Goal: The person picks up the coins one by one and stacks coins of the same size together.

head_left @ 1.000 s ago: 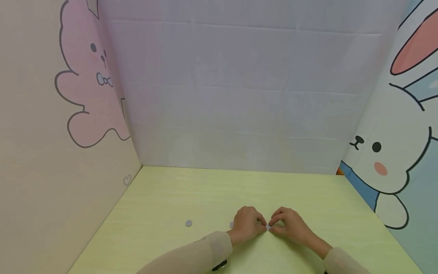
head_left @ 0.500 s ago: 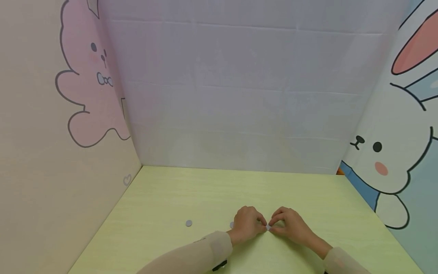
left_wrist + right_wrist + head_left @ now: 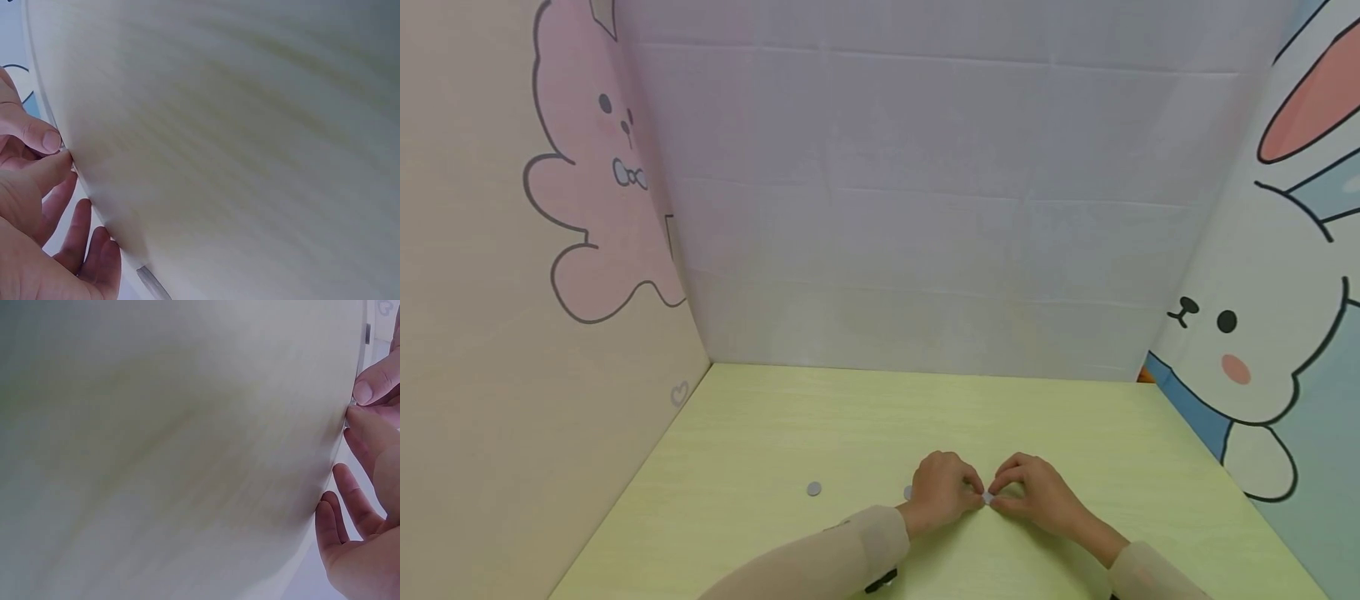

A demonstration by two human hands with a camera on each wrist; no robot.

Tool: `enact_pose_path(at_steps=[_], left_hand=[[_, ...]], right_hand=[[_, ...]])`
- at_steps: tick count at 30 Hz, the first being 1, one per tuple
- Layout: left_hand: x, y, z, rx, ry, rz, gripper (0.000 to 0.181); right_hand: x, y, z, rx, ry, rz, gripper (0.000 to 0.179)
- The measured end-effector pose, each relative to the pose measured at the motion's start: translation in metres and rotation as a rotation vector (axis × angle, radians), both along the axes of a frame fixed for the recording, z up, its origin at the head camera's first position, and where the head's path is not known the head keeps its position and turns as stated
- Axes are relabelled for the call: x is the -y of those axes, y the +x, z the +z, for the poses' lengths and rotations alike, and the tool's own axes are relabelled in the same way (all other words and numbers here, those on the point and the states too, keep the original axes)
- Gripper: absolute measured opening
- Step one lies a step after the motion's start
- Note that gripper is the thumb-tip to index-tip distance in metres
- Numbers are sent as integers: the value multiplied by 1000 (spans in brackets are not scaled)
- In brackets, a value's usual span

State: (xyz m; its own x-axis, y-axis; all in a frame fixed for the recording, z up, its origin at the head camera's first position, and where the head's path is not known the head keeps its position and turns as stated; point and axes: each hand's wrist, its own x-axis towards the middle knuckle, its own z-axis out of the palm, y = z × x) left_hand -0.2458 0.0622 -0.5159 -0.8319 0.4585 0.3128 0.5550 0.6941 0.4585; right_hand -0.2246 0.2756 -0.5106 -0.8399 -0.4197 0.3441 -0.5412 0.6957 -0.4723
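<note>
Between the fingertips of both hands is a small flat grey disc (image 3: 988, 498), mostly covered by them. My left hand (image 3: 946, 490) pinches its left side with thumb and forefinger; from the right, my right hand (image 3: 1037, 495) pinches the other side. Close up in the left wrist view, the left hand (image 3: 44, 231) has its fingertips on the tabletop, with the right thumb just beyond; the disc barely shows there. The right wrist view has the right hand (image 3: 369, 487) touching the surface in the same way. Another grey disc (image 3: 907, 493) is partly hidden behind the left wrist.
A further grey disc (image 3: 814, 489) lies flat to the left on the pale yellow table (image 3: 760, 433). A white sheet (image 3: 925, 208) hangs behind the table. Side panels with a pink cartoon animal (image 3: 587, 242) and a white cartoon rabbit (image 3: 1262, 333) enclose it.
</note>
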Motion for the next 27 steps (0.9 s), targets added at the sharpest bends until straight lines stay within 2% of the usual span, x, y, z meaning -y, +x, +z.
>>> enact_pose_path(at_steps=[3, 6, 12, 14, 17, 22, 27], left_hand=[[2, -1, 1, -2, -24, -13, 9], [6, -2, 7, 22, -21, -58, 8], [19, -8, 19, 119, -15, -138, 9], [24, -10, 22, 159, -2, -133, 10], [34, -15, 27, 171, -2, -106, 12], [58, -24, 35, 116, -12, -57, 15], [89, -28, 41, 76, 7, -25, 17]], right_hand=[[0, 1, 1, 4, 4, -6, 7], [0, 2, 1, 21, 9, -10, 7], [-3, 3, 3, 85, 6, -20, 14], [-4, 3, 5, 99, 3, -11, 18], [-6, 3, 8, 105, 0, 6, 22], [-8, 5, 12, 99, 16, 0, 25], [-11, 7, 14, 74, 26, -9, 22]])
